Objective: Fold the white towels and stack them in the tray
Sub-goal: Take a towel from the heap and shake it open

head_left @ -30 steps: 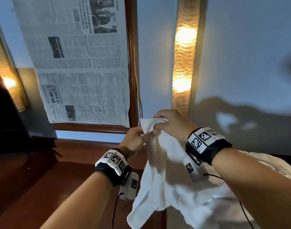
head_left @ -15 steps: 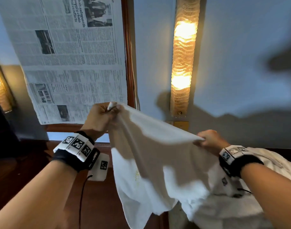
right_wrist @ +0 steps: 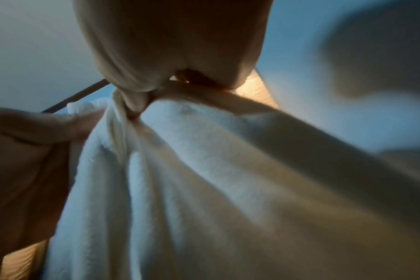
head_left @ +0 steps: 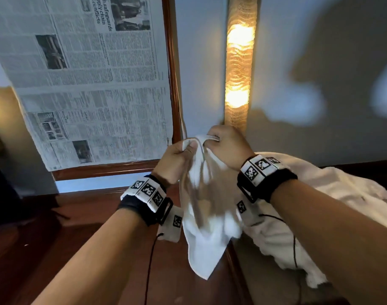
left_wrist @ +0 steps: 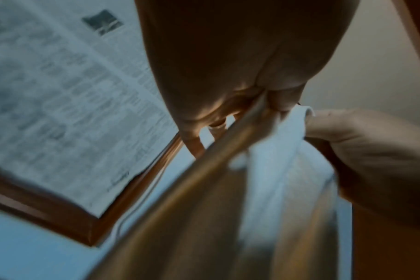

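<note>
Towel [head_left: 206,208] is up in the air right now, white terry, hanging down in loose folds with its lowest corner dangling above the dark wood surface [head_left: 56,249]. Both hands meet at its top edge. Left hand [head_left: 177,160] has its grip closed on the bunched top, fingers curled round the cloth, and right hand [head_left: 228,146] is pinching the same edge just beside it, so the two hands are nearly touching. In the left wrist view you can see the left hand [left_wrist: 228,75] with the cloth [left_wrist: 276,170] running down from the fingers, and the other hand [left_wrist: 362,151] clamped on the hem to the right. It's blurry though. Right wrist view is the same deal: right hand [right_wrist: 170,47] gripping, towel [right_wrist: 204,180] fanning out below in deep pleats, left hand [right_wrist: 31,144] off to the side.

Behind and to the right there's a heap of more white towels [head_left: 333,194], rumpled. On the wall: a wood-framed panel covered in newspaper [head_left: 89,84] and a lit, textured wall lamp [head_left: 239,62]. Both wrists wear black bands with printed square markers [head_left: 259,168].
</note>
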`<action>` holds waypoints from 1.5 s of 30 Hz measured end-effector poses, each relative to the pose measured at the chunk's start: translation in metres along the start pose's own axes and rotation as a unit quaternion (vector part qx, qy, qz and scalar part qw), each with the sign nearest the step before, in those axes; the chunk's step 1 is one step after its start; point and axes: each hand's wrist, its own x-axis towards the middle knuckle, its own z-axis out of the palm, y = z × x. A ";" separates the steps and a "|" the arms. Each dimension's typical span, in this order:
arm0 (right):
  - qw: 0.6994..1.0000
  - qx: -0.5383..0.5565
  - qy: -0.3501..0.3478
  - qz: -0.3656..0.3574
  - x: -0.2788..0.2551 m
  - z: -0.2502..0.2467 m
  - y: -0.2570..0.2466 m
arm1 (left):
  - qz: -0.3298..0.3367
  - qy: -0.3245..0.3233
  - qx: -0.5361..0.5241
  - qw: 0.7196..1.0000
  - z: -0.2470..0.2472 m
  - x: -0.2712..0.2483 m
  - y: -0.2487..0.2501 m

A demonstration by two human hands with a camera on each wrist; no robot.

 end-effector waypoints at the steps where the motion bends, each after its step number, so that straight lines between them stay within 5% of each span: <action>1: 1.000 -0.007 0.011 0.013 -0.006 -0.002 -0.009 | 0.005 0.002 -0.015 1.000 0.000 -0.004 0.000; 8: 0.990 -0.127 -0.046 0.042 -0.089 -0.010 -0.018 | 0.053 0.005 -0.009 0.999 -0.006 -0.034 0.020; 12: 0.958 -0.181 -0.060 0.214 -0.141 -0.026 0.044 | 0.032 0.012 -0.065 0.997 -0.018 -0.051 0.031; 15: 0.936 -0.102 0.023 0.336 -0.164 -0.040 0.073 | 0.022 0.007 -0.066 0.998 -0.023 -0.065 0.035; 19: 0.965 -0.039 0.072 0.250 -0.133 -0.034 0.040 | 0.022 -0.003 -0.061 0.998 -0.012 -0.073 0.030; 24: 0.997 -0.037 0.029 0.062 -0.090 -0.048 -0.019 | 0.027 0.014 -0.078 0.997 0.035 -0.070 0.032; 27: 0.997 -0.038 0.046 0.044 -0.083 -0.067 -0.030 | 0.031 0.025 -0.114 0.993 0.068 -0.065 0.035; 31: 0.993 -0.097 0.037 0.047 -0.088 -0.093 -0.018 | -0.051 0.002 -0.150 0.987 0.106 -0.054 0.040; 36: 0.999 -0.048 -0.004 0.022 -0.107 -0.119 0.018 | -0.035 -0.014 -0.029 0.999 0.132 -0.037 0.049; 38: 0.996 0.001 -0.060 0.063 -0.125 -0.120 0.042 | -0.026 0.019 -0.028 0.999 0.136 -0.028 0.051; 45: 0.919 -0.127 -0.177 0.329 -0.205 -0.128 0.173 | -0.043 0.112 -0.039 0.992 0.120 -0.027 0.055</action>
